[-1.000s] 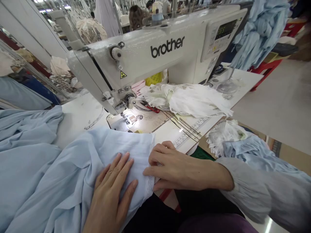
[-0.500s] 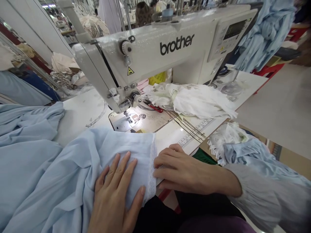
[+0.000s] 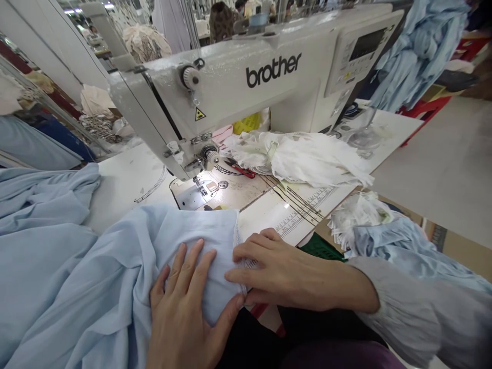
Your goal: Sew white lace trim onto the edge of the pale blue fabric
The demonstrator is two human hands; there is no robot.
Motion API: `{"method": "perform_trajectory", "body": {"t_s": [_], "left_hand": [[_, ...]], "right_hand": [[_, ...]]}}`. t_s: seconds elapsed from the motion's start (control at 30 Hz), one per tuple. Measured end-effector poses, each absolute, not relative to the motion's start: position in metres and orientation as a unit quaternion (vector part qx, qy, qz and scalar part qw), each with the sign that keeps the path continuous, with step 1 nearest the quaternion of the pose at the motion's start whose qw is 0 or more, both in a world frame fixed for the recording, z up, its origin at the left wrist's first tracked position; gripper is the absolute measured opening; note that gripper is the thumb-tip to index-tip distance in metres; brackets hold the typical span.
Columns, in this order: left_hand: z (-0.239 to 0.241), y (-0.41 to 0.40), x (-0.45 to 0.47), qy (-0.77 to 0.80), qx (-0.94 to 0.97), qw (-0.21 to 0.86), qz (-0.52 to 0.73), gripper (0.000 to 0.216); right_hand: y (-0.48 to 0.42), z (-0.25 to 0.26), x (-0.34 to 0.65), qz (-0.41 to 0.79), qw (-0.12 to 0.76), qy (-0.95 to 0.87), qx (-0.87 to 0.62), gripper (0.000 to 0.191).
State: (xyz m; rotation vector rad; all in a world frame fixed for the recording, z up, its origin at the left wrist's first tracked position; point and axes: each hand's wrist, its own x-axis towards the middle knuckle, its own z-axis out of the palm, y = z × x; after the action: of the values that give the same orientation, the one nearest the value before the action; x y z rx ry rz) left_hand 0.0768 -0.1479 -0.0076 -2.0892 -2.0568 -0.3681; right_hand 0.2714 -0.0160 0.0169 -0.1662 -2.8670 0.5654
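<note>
The left hand [image 3: 186,305] lies spread on the blue cloth [image 3: 126,256]; the right hand [image 3: 274,271] curls at the cloth's edge, whether pinching I can't tell.

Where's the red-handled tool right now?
Near the middle of the head view, the red-handled tool lies right of the presser foot, beside the left end of the white fabric bundle.

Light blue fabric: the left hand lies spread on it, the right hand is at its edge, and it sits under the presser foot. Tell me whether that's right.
Wrong on the presser foot: the head view shows the light blue fabric short of it, on the near side. The left hand and right hand are as stated.
</note>
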Motion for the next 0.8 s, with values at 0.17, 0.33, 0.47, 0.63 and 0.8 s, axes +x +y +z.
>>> {"method": "perform_trajectory", "body": {"t_s": [0.17,0.33,0.47,0.63,0.8], "left_hand": [[-0.007,-0.148,0.077,-0.691,-0.706,0.095,-0.124,0.06],[-0.008,-0.147,0.076,-0.684,-0.711,0.104,-0.127,0.061],[-0.008,-0.146,0.076,-0.677,-0.716,0.117,-0.122,0.061],[-0.007,-0.146,0.075,-0.672,-0.721,0.129,-0.113,0.068],[-0.008,-0.149,0.071,-0.66,-0.737,0.121,-0.085,0.074]], "right_hand": [[-0.015,0.011,0.278,0.192,0.131,-0.97,-0.066,0.021],[-0.017,0.004,0.282,0.192,0.147,-0.968,-0.065,0.021],[-0.017,0.001,0.281,0.19,0.162,-0.966,-0.073,0.022],[-0.018,0.0,0.284,0.189,0.222,-0.954,-0.073,0.02],[-0.046,-0.01,0.3,0.261,0.32,-0.908,-0.068,0.006]]}}
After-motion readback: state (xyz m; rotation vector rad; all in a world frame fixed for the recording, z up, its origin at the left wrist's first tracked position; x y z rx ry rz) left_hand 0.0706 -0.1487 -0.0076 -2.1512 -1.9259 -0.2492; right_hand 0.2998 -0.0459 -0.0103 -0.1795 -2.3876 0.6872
